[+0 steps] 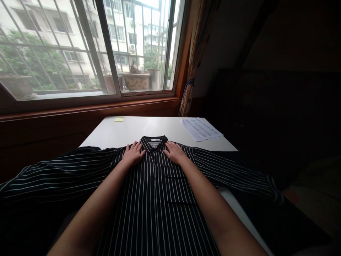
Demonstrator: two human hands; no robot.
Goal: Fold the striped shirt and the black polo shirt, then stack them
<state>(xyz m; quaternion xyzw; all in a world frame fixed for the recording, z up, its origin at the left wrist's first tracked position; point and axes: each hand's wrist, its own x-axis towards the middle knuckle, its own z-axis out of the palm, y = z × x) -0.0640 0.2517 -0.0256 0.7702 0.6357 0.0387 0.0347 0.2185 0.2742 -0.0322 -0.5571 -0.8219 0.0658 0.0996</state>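
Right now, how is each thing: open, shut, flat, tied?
Striped shirt, spread out, front up
Collar, folded down
Sleeves, stretched sideways
Left hand, open, on shirt
Right hand, open, on shirt
Papers, lying flat
Yellow note, lying flat
Curtain, tied back
Window, can't tell whether open

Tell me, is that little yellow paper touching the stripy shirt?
Apart. The head view shows a strip of white tabletop plainly between the yellow paper and the stripy shirt.

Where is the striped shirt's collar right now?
In the head view, the collar is near the middle of the picture, between the left hand and the right hand, with the white tabletop showing just beyond it.
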